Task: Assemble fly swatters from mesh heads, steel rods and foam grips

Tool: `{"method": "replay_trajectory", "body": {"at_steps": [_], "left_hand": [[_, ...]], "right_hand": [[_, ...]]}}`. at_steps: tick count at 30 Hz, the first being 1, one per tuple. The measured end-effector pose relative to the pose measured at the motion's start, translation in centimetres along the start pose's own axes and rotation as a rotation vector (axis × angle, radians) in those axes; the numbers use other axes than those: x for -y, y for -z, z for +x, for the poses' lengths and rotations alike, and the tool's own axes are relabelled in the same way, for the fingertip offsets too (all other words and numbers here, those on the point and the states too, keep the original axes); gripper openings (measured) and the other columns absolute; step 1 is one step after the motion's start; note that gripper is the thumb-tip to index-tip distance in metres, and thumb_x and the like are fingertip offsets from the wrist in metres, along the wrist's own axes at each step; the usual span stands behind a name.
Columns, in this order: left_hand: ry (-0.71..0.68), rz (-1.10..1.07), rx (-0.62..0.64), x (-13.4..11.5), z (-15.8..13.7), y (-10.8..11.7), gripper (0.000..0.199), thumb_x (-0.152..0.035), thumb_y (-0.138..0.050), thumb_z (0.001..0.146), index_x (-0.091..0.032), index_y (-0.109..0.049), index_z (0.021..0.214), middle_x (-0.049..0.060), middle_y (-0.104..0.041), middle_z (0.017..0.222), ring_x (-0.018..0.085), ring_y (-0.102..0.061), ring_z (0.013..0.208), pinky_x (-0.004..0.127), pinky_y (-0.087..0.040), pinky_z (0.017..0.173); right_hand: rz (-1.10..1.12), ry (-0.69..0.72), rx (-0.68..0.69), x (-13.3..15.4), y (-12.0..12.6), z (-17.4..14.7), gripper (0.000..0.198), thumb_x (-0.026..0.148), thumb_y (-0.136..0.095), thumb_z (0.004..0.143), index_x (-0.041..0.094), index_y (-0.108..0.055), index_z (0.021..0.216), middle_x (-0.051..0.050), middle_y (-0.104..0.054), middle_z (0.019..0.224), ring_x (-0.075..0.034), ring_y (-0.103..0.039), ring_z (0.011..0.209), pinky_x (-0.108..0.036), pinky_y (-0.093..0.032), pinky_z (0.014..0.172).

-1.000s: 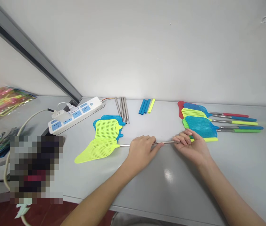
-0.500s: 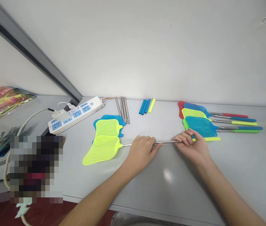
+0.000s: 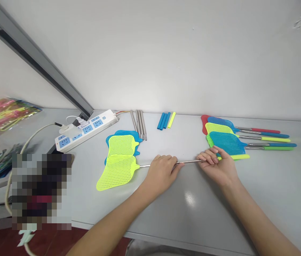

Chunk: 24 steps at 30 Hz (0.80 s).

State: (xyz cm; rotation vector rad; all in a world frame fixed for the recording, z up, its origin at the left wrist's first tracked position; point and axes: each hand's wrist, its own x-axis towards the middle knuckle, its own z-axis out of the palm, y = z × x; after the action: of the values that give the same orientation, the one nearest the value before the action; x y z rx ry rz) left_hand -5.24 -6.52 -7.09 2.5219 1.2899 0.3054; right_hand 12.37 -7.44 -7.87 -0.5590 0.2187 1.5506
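Both hands hold one yellow fly swatter with a thin metal rod, drawn out level across the table. My left hand is closed round the rod near its middle. Farther right, my right hand is closed on the rod just before the yellow grip, whose end sticks out past the fingers. The held swatter's mesh head overlaps another yellow swatter head, which lies on blue swatter heads. Behind my right hand lie several swatters with rods and grips, the nearest a blue swatter.
Several metal rods lie by the wall, with blue grip sleeves and a yellow sleeve to their right. A white power strip with plugs stands at the left. Bagged colourful items lie at the far left.
The held swatter's head has shifted slightly right and down, and the left hand has moved slightly. Both hands keep their hold on the swatter.
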Motion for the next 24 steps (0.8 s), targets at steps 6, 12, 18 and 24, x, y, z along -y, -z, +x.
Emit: {"method": "replay_trajectory", "body": {"at_steps": [6, 12, 18, 24], "left_hand": [[0.006, -0.023, 0.009, 0.02, -0.02, 0.02, 0.035, -0.036, -0.027, 0.086, -0.017, -0.050, 0.068, 0.001, -0.054, 0.064, 0.013, -0.048, 0.061, 0.028, -0.034, 0.063], [0.014, -0.054, 0.027, 0.09, -0.02, 0.01, 0.036, -0.037, -0.026, 0.086, -0.017, -0.051, 0.070, 0.001, -0.055, 0.065, 0.013, -0.049, 0.062, 0.028, -0.035, 0.064], [0.008, -0.059, 0.031, 0.06, -0.05, -0.03, 0.036, -0.037, -0.025, 0.086, -0.017, -0.050, 0.068, 0.001, -0.054, 0.064, 0.013, -0.050, 0.061, 0.027, -0.035, 0.063], [0.012, -0.058, 0.053, -0.08, -0.07, 0.06, 0.035, -0.035, -0.026, 0.086, -0.017, -0.050, 0.069, 0.001, -0.055, 0.064, 0.013, -0.050, 0.060, 0.028, -0.035, 0.063]], "right_hand": [[0.001, 0.001, -0.003, -0.02, 0.08, 0.11, 0.023, 0.012, -0.043, 0.071, 0.019, -0.026, 0.057, 0.008, -0.012, 0.045, -0.007, -0.020, 0.036, -0.021, -0.031, 0.040], [-0.002, -0.006, -0.005, 0.07, 0.07, 0.08, 0.024, 0.012, -0.044, 0.070, 0.019, -0.026, 0.056, 0.008, -0.014, 0.044, -0.008, -0.022, 0.036, -0.021, -0.031, 0.040], [0.011, -0.015, -0.014, 0.07, -0.03, -0.01, 0.024, 0.011, -0.044, 0.069, 0.019, -0.025, 0.057, 0.008, -0.014, 0.044, -0.008, -0.021, 0.036, -0.021, -0.031, 0.040], [-0.022, -0.009, -0.020, -0.01, -0.03, -0.03, 0.025, 0.012, -0.044, 0.069, 0.019, -0.024, 0.056, 0.008, -0.014, 0.043, -0.007, -0.022, 0.036, -0.021, -0.031, 0.040]]}}
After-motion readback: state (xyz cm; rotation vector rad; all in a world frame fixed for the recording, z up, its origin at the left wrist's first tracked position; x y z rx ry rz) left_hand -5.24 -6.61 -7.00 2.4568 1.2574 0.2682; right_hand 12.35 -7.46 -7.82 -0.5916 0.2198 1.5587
